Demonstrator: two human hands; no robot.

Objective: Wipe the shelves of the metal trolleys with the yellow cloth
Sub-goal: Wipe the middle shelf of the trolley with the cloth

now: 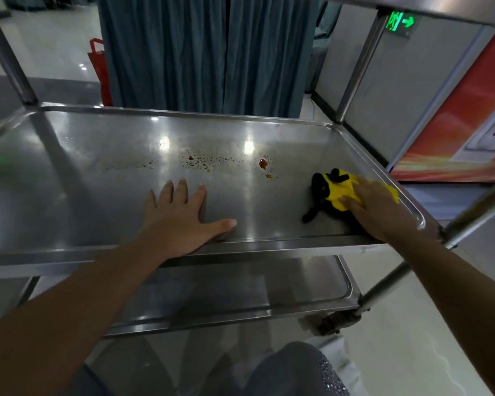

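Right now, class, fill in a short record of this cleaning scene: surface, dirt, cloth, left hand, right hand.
surface: middle shelf of a metal trolley
dirt: brown drops and fine specks near the shelf's centre
cloth: yellow cloth with black parts, at the shelf's right end
left hand: flat on the shelf, fingers spread
right hand: presses on the cloth

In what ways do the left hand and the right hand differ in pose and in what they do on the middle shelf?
The left hand lies flat with fingers spread, bare on the middle shelf, holding nothing; the right hand presses down on the yellow cloth. The left hand sits near the shelf's front middle, just before the brown spots; the right hand is at the right end, near the rim. Both rest on the same steel shelf.
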